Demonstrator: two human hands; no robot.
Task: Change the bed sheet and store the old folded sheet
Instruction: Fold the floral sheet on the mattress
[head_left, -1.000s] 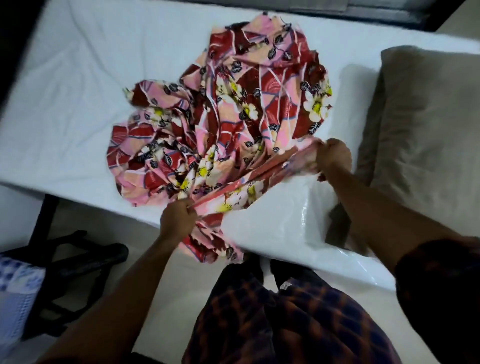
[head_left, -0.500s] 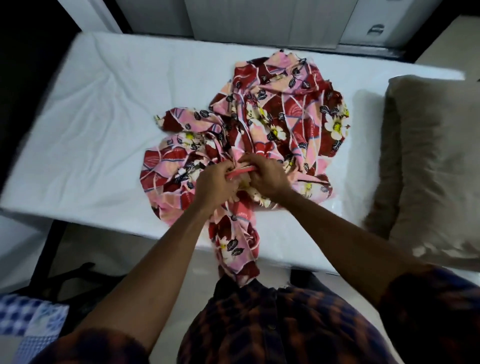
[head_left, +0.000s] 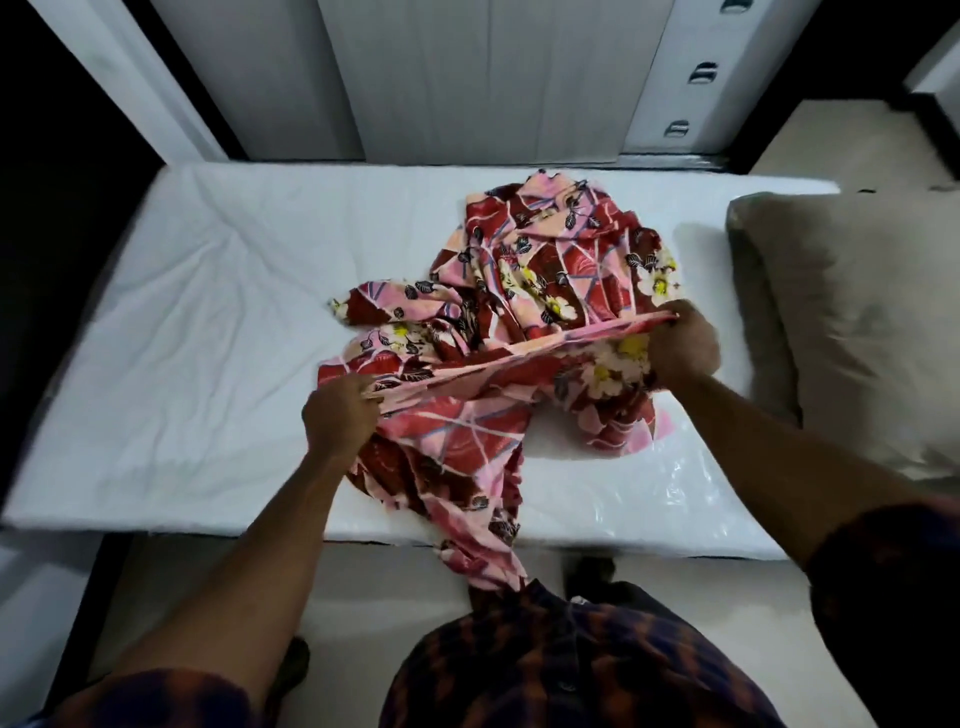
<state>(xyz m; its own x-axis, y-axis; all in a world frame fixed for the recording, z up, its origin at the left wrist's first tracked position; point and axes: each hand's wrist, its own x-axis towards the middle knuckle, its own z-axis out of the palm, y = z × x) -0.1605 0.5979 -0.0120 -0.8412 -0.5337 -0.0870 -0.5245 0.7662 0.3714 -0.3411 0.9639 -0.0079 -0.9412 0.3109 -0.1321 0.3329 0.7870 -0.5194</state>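
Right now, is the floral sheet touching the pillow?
Apart. The head view shows a strip of bare white mattress between the right edge of the floral sheet and the pillow.

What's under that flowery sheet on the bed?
The white mattress shows around the flowery sheet, so the heap rests on it. Anything tucked beneath the heap is covered.

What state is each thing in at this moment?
floral sheet: bunched in a heap, one edge pulled taut, a tail hanging off the near side.
mattress: white, wrinkled, mostly uncovered.
pillow: lying at the mattress's right end.
left hand: grips the floral sheet's taut edge.
right hand: grips the same edge's other end.
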